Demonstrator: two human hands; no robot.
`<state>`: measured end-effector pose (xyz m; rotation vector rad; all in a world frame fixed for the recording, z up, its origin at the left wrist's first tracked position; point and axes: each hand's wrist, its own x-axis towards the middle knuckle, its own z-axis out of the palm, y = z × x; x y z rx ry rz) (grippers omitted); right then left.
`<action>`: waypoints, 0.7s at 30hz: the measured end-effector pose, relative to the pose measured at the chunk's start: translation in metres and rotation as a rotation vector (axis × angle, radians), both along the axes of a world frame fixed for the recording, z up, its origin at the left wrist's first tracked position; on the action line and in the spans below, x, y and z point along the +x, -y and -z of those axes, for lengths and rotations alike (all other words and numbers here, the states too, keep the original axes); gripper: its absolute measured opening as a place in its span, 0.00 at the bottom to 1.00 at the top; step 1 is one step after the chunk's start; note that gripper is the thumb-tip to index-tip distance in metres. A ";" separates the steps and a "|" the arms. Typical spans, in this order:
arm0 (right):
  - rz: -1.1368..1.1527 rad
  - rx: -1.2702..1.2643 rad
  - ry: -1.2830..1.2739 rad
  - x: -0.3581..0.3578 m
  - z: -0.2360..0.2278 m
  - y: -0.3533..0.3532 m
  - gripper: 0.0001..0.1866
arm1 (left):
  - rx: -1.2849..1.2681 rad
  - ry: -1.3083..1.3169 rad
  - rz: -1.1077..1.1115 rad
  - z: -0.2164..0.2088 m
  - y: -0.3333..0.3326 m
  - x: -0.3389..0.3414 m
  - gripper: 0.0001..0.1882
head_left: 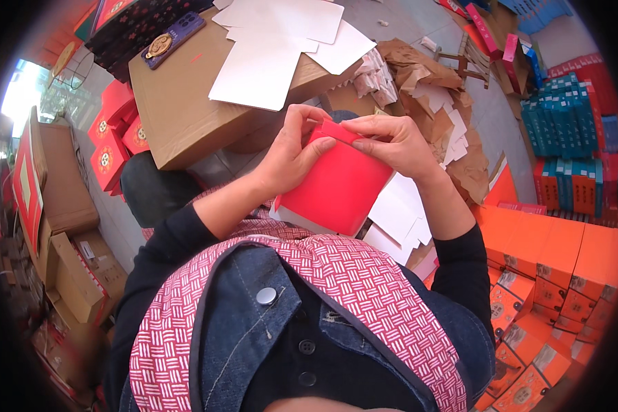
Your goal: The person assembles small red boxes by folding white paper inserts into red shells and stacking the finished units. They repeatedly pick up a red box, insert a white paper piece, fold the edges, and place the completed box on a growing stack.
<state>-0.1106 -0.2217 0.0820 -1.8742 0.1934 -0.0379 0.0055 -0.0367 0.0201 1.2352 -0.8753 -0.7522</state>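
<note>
Above my lap I hold a red paper box [336,184], its broad side facing up and a narrow flap along its far edge. My left hand [296,147] grips the far left corner, thumb on top and fingers behind the edge. At the far right corner, my right hand [395,143] pinches the same edge between thumb and fingers. The box's underside and the fingertips behind it are hidden. Close by on the right lie loose white sheets [398,216], partly under the box.
A cardboard carton [185,117] ahead carries white cards [268,58] and a phone [175,41]. Crumpled brown paper [419,69] lies to its right. Orange boxes [529,240] are stacked at my right, teal boxes [563,113] farther off. Red boxes [110,154] and an open carton [75,281] stand left.
</note>
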 end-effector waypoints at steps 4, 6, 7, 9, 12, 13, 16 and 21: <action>-0.014 0.015 0.043 0.001 0.005 0.001 0.17 | -0.026 0.030 -0.004 0.002 0.000 0.001 0.18; -0.027 0.004 0.049 0.003 0.005 -0.002 0.16 | -0.077 0.216 -0.055 0.008 0.003 0.001 0.17; -0.032 -0.002 0.052 0.004 0.006 -0.004 0.16 | -0.080 0.282 -0.085 0.010 0.003 0.001 0.16; -0.013 0.036 0.056 0.003 0.011 -0.003 0.15 | -0.097 0.414 -0.132 0.003 0.007 0.001 0.14; 0.063 0.084 -0.029 0.001 0.012 -0.003 0.15 | -0.068 0.254 -0.092 0.007 0.010 0.002 0.10; 0.096 0.100 -0.072 -0.003 0.011 -0.003 0.15 | -0.047 0.205 -0.095 0.006 0.009 0.001 0.09; 0.110 0.142 -0.048 -0.022 0.009 0.011 0.16 | -0.055 0.178 -0.108 0.007 0.006 0.003 0.09; 0.228 0.311 -0.122 -0.045 0.020 0.011 0.16 | -0.029 0.562 -0.107 -0.004 0.012 0.002 0.10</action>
